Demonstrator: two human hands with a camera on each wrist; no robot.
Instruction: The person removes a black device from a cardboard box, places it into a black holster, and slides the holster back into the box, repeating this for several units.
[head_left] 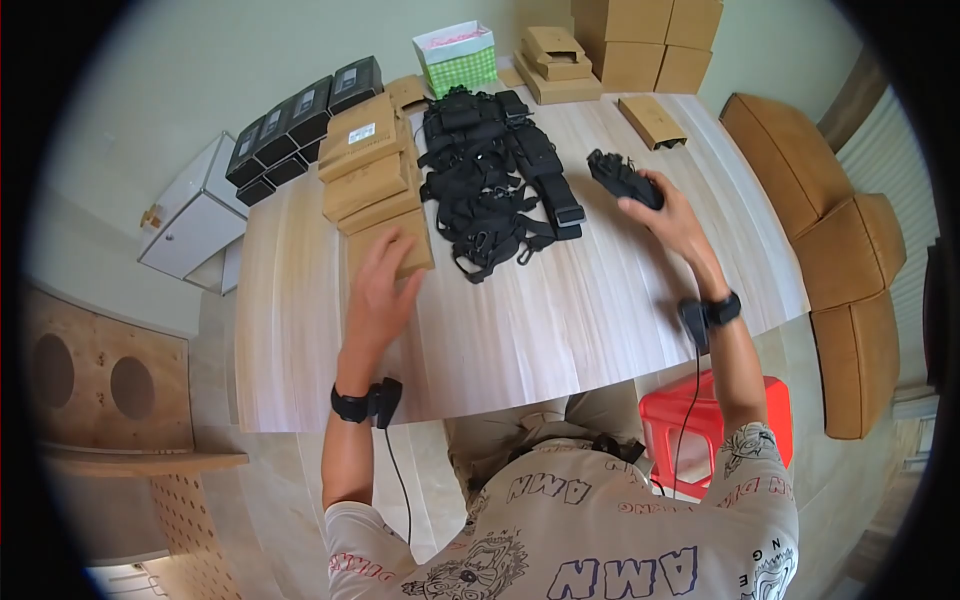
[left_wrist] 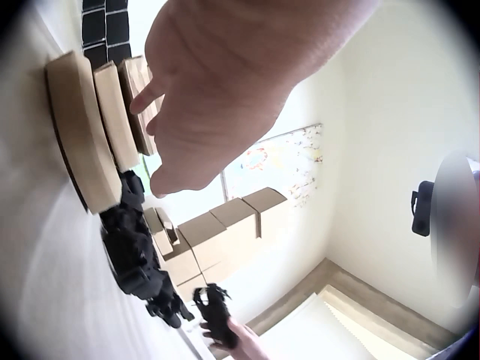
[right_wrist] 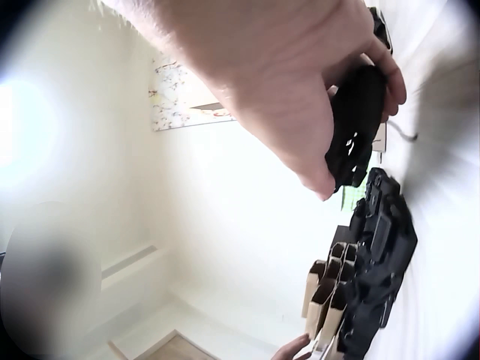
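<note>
My right hand (head_left: 678, 222) grips a folded bundle of black strap (head_left: 622, 180) above the right part of the table. In the right wrist view, thumb and fingers wrap around that dark bundle (right_wrist: 358, 112). My left hand (head_left: 378, 295) holds nothing; its fingers are loosely bent over the near end of a row of flat brown cardboard boxes (head_left: 365, 180). Between the two hands lies a long pile of black straps (head_left: 480, 200) with buckles and metal clips. The left wrist view shows the near box (left_wrist: 82, 135) beside the left hand (left_wrist: 217, 97).
Black boxes (head_left: 300, 115) are stacked at the table's back left. A green checked bag (head_left: 458, 72) stands at the back, near small brown boxes (head_left: 555, 75) and larger cartons (head_left: 640, 50). One narrow open box (head_left: 650, 120) lies back right. A red stool (head_left: 680, 425) is below the front edge.
</note>
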